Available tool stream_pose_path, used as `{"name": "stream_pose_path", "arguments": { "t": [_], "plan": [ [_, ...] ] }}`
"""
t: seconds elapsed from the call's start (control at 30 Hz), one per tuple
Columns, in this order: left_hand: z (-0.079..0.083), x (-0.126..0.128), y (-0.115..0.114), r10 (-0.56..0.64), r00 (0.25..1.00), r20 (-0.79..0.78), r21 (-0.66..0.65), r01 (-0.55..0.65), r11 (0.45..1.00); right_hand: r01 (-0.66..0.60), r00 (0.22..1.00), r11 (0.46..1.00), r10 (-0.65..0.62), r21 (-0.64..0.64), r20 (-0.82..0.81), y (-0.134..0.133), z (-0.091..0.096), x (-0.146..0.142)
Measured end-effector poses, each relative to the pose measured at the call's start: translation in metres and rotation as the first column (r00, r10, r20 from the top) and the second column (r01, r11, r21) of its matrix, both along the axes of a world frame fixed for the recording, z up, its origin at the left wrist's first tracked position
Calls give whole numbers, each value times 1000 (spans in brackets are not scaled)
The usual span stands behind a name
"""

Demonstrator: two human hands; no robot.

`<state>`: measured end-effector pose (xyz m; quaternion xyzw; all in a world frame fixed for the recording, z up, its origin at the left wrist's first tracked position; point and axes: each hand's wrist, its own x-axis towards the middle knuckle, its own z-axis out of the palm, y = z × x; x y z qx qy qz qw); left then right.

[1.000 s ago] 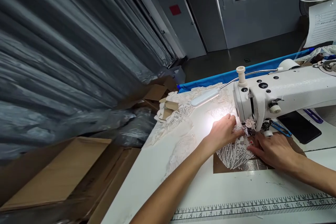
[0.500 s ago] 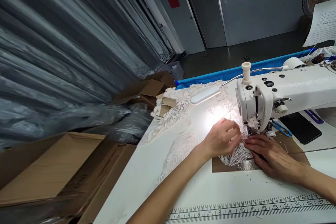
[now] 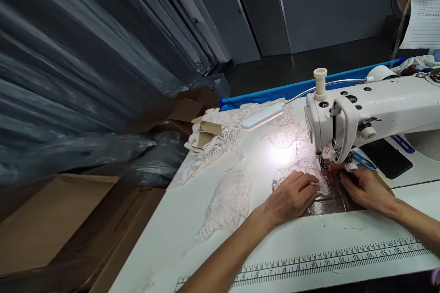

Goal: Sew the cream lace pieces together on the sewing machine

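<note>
White lace fabric [image 3: 230,197] lies spread over the white sewing table [image 3: 206,219] and runs under the head of a white sewing machine [image 3: 371,110]. My left hand [image 3: 292,194] rests flat on the lace just left of the needle, fingers stretched out and pressing it down. My right hand [image 3: 362,185] lies on the brown plate area [image 3: 338,201] right under the presser foot, its fingertips curled against the lace edge at the needle. A gooseneck lamp [image 3: 263,116] shines a bright spot on the lace behind my hands.
A printed ruler [image 3: 326,261] runs along the table's front edge. Blue snips [image 3: 362,160] and a black phone [image 3: 387,158] lie right of the needle. Cardboard boxes [image 3: 51,219] and grey plastic sheeting [image 3: 85,78] fill the left side. A blue bin edge [image 3: 275,94] stands behind the table.
My left hand slid toward me and lower over the lace. My right hand moved up closer to the presser foot. The view shifted a little to the right and down.
</note>
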<state>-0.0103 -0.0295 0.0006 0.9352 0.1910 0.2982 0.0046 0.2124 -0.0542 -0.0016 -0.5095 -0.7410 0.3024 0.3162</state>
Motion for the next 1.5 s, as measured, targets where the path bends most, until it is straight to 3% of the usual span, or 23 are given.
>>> {"name": "stream_pose_path", "arguments": {
  "t": [0.07, 0.2, 0.53, 0.7, 0.83, 0.97, 1.3, 1.5],
  "plan": [
    [1, 0, -2, 22, 1000, 18, 23, -22, 999, 7, 998, 997, -13, 80, 68, 1, 3, 1],
    [0, 1, -3, 42, 997, 63, 57, -46, 997, -116, 982, 979, 88, 167, 166, 0, 5, 2],
    [-3, 5, -7, 11, 997, 77, 23, -13, 1000, -256, 928, 896, 124, 361, 351, 0, -12, -4],
    [2, 7, -9, 41, 999, 22, 105, -43, 994, -234, 927, 920, 113, 314, 358, -2, -12, -5],
    [5, 8, -9, 66, 997, 31, 149, -70, 986, -150, 966, 970, 102, 190, 239, -3, -3, -2],
    [0, 7, -8, 80, 995, 67, 141, -89, 986, -135, 975, 985, 112, 111, 191, -2, 1, 0],
    [-3, 7, -8, 74, 990, 119, 102, -87, 991, -181, 940, 967, 117, 178, 320, -6, 3, -1],
    [-7, 6, -8, 77, 995, 70, 94, -83, 992, -189, 941, 967, 129, 172, 311, -5, 1, -2]
  ]
}}
